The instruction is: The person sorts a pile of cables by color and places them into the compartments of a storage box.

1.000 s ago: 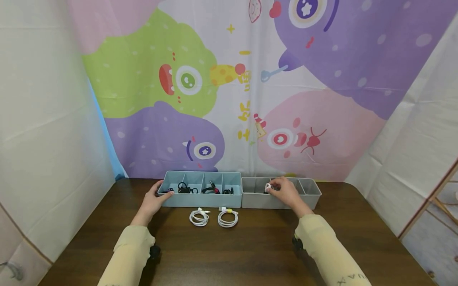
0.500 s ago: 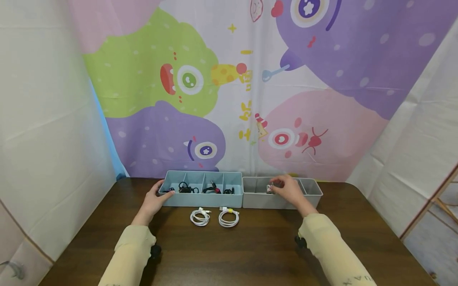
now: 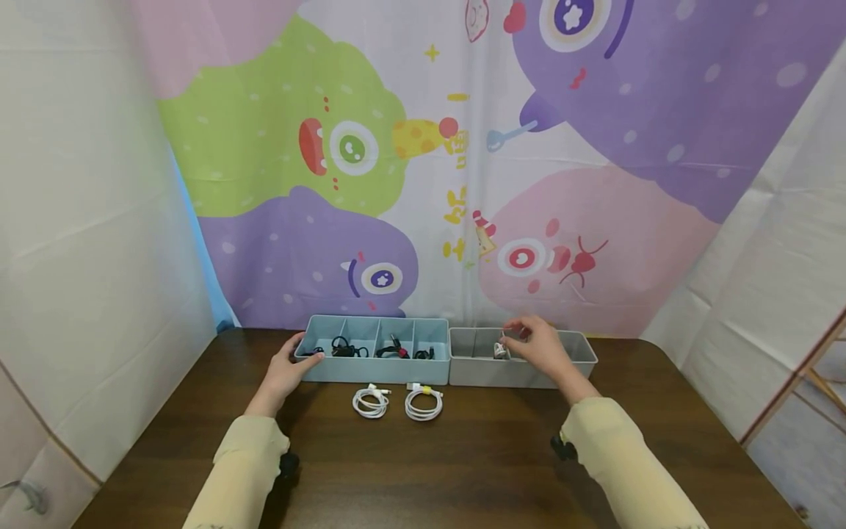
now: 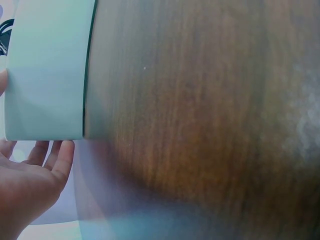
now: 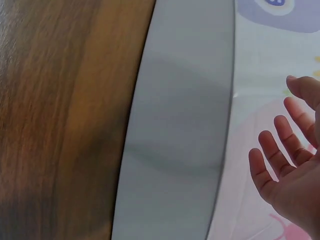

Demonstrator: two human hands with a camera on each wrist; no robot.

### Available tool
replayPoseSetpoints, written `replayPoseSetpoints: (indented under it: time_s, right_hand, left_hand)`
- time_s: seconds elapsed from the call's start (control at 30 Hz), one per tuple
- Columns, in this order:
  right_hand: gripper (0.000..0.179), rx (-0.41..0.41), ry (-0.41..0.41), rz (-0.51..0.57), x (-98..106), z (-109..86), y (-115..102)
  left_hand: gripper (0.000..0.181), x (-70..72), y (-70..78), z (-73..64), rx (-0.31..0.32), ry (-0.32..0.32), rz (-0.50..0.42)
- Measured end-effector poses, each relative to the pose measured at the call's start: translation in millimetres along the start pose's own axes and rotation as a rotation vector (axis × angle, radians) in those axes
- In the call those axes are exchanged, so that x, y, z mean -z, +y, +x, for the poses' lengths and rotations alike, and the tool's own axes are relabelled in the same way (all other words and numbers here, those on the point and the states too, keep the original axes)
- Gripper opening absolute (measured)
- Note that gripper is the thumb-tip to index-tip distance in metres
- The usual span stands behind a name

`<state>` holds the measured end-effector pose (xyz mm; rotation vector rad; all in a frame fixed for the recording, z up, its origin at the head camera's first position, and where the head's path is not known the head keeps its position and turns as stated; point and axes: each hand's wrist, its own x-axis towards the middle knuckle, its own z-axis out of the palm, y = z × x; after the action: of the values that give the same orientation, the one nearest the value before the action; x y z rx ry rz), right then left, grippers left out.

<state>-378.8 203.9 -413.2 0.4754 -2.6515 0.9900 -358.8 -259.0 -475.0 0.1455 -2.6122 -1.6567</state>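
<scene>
Fingers of the right hand (image 3: 545, 353) parted, released; by the thumb, inside the grey organizer (image 3: 496, 375), a white bundle (image 3: 499, 353), perhaps coiled cable. Should handle light, supple; best pinched across all loops. In the left hand (image 3: 280, 374), the light-blue organizer (image 3: 377, 372), gripped endwise.

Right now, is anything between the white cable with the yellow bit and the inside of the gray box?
Yes: the front wall of the gray box. The cable would likely need lifting over it. The right hand is also over the box.
</scene>
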Motion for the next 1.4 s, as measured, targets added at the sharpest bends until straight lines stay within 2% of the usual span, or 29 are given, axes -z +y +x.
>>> replayPoseSetpoints:
  time_s: [0.4,0.77,1.17,1.4]
  right_hand:
    - [0.03,0.03,0.051,0.016,7.8,-7.5,-18.3]
    - [0.031,0.073,0.112,0.073,8.1,-23.4,-36.4]
    - [0.033,0.078,0.117,0.119,3.2,-39.2,-54.5]
    - [0.039,0.047,0.157,0.143,-5.0,-48.1,-60.3]
  left_hand:
    - [0.072,-0.4,-0.5,0.0,0.0,0.004,-0.001]
    - [0.073,-1.1,0.0,-0.1,0.005,0.007,0.001]
    - [0.074,-0.2,-0.3,-0.9,0.006,0.005,0.016]
    - [0.075,-0.7,0.4,-1.1,0.001,0.007,0.013]
